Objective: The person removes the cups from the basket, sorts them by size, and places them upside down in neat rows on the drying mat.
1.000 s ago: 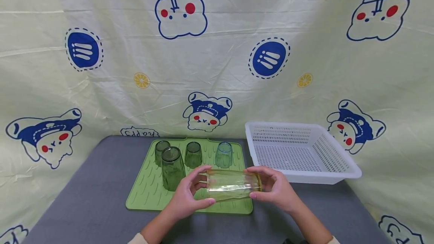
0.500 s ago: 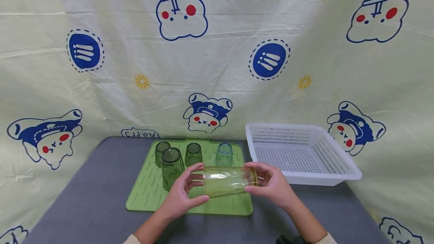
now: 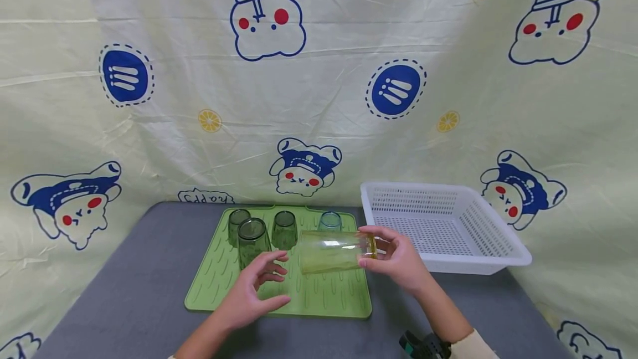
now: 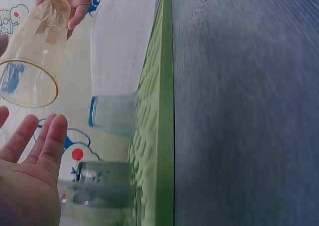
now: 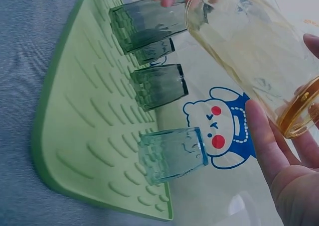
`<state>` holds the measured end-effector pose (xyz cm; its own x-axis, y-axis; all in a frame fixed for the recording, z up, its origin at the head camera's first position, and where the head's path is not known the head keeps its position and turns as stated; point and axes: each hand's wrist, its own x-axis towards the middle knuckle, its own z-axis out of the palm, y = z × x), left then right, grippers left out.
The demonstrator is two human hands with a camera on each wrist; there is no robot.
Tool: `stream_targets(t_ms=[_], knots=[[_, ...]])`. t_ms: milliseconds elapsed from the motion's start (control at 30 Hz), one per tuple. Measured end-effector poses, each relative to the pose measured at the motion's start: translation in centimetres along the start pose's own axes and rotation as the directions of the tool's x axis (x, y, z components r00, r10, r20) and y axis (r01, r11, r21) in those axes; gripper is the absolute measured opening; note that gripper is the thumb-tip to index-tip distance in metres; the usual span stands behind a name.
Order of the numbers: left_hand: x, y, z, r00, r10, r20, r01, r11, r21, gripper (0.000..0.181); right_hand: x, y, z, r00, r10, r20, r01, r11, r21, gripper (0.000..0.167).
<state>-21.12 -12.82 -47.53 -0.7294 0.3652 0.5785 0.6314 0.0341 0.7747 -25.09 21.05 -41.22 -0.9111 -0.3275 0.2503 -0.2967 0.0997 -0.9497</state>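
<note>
A tall yellow-tinted drinking glass (image 3: 329,252) lies sideways in the air over the green drying mat (image 3: 324,301). My right hand (image 3: 399,262) grips it round its thick amber base, with fingers and thumb on opposite sides. Apart from the glass, my left hand (image 3: 254,290) is spread with nothing in it, its fingers near the glass's rim in the left wrist view. Behind the left hand stands a tall dark green glass (image 3: 253,242), upside down. Two short green glasses (image 3: 284,230) (image 3: 236,229) stand farther back. A blue glass (image 5: 172,154) is partly hidden behind the yellow one in the head view.
A white perforated basket (image 3: 473,262) stands at the right, beside the mat. The grey tabletop (image 3: 149,270) surrounds the mat. A patterned curtain (image 3: 319,98) hangs behind the table. On the right wrist sits a dark device (image 3: 426,345).
My left hand has let go of the yellow glass and drawn back to the left and down. The right hand still holds the glass, which has risen slightly.
</note>
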Motion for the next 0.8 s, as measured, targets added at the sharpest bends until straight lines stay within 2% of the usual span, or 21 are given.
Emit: stream_targets(t_ms=[233,367,567,667,800], knots=[[-1.1,0.2,-1.9,1.000,0.003,0.020,-0.005,0.993,0.118,0.072,1.1,-0.7,0.0,0.999,0.023,-0.042,-0.025,0.999,-0.032,0.064],[-1.8,0.2,-3.4,0.998,0.016,0.058,-0.029,0.975,0.221,0.064,1.7,-1.1,0.0,0.997,0.036,-0.066,-0.041,0.996,-0.078,0.063],[-2.9,0.0,-5.8,0.994,-0.018,0.110,-0.025,0.928,0.372,0.044,2.5,-1.1,0.1,0.995,0.039,-0.092,-0.056,0.982,-0.183,0.061],[-3.2,-0.1,-7.0,0.994,-0.058,0.098,0.010,0.902,0.431,0.039,2.9,-1.1,0.1,0.995,0.032,-0.092,-0.052,0.973,-0.225,0.061],[-3.6,-0.5,-8.5,0.995,-0.083,0.057,0.042,0.859,0.511,0.040,3.2,-1.2,0.2,0.995,0.021,-0.094,-0.046,0.960,-0.276,0.061]])
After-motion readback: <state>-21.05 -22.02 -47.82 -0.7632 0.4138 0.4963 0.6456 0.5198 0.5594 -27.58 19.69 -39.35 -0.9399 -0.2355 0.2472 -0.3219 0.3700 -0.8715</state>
